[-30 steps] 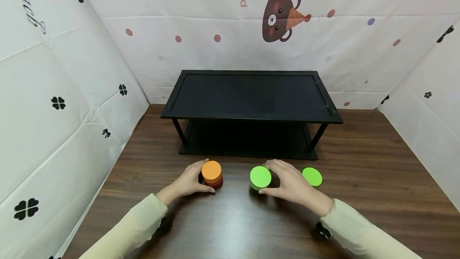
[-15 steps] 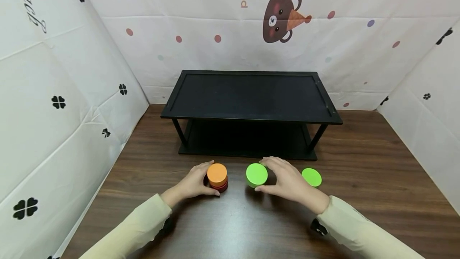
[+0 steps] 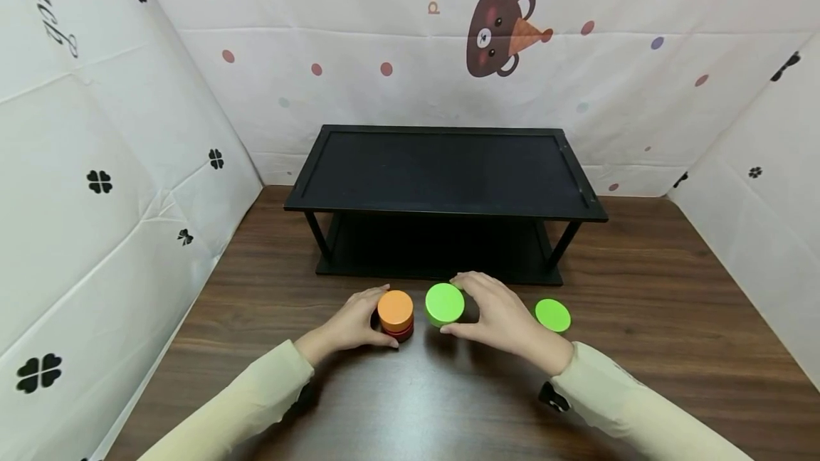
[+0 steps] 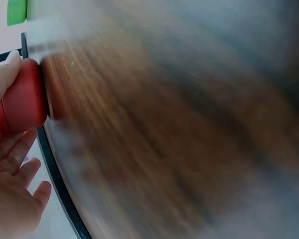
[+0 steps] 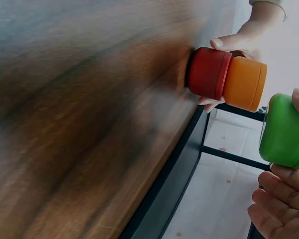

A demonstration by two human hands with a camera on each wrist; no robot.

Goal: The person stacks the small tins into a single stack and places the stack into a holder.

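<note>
An orange round container (image 3: 395, 310) sits on a red round container (image 5: 207, 73), stacked on the table. My left hand (image 3: 354, 320) holds this stack from the left, thumb and fingers about the red container (image 4: 26, 97). Just right of the stack, my right hand (image 3: 496, 315) pinches a green round container (image 3: 445, 303) between thumb and fingers. The right wrist view shows this green container (image 5: 285, 132) raised off the table, tilted and apart from the orange one. A second green round thing (image 3: 553, 315) lies right of my right hand; its sides are mostly hidden.
A black two-level rack (image 3: 442, 169) stands behind the hands, its lower shelf (image 3: 438, 247) close to the containers. White printed cloth (image 3: 288, 34) walls the brown wooden table (image 3: 640, 290) at the back and both sides.
My right hand has carried the green container left, towards the stack. My left hand has shifted the orange and red stack a little to the right. The gap between them has narrowed.
</note>
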